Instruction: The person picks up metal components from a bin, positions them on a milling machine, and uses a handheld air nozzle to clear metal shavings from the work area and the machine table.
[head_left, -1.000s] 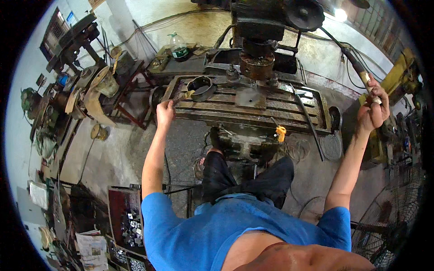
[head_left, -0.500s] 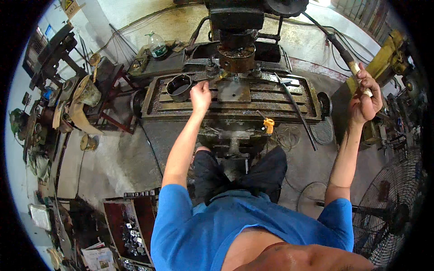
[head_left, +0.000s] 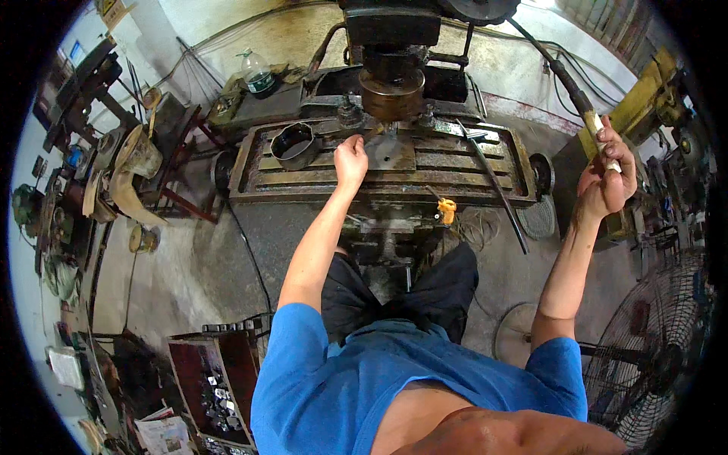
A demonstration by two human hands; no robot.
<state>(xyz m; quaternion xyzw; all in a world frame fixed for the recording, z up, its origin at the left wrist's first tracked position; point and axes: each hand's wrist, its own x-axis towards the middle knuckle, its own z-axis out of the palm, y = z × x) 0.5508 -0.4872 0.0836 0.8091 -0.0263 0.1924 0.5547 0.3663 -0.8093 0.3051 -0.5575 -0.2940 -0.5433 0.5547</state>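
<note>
In the head view, taking the clock face on the picture's middle, the left hand (head_left: 351, 161) is hovering near twelve o'clock, above the slotted machine table (head_left: 294, 180). Its fingers are pressing together in a pinch, but what they are pinching, if anything, is hiding behind them; I cannot tell. The metal plate (head_left: 403, 155) is lying flat on the table at three o'clock from that hand, and the dark spindle head (head_left: 390, 95) is hanging over it, at one o'clock from the hand.

Between two and three o'clock, the right hand (head_left: 609, 171) is curling its fingers around the pale end of a long lever (head_left: 572, 85), which is running up toward eleven o'clock from the grip.

A round dark can (head_left: 299, 161) is standing on the table at about half past nine from the left hand. A long bar (head_left: 493, 182) is lying across the table's front edge, between three and four o'clock from the plate.

The step in hand is looking like close work beside the spindle head, with the right hand minding the lever. To my judgement, any next move is calling for left fingertips clear of the spindle and a firm right grip.
</note>
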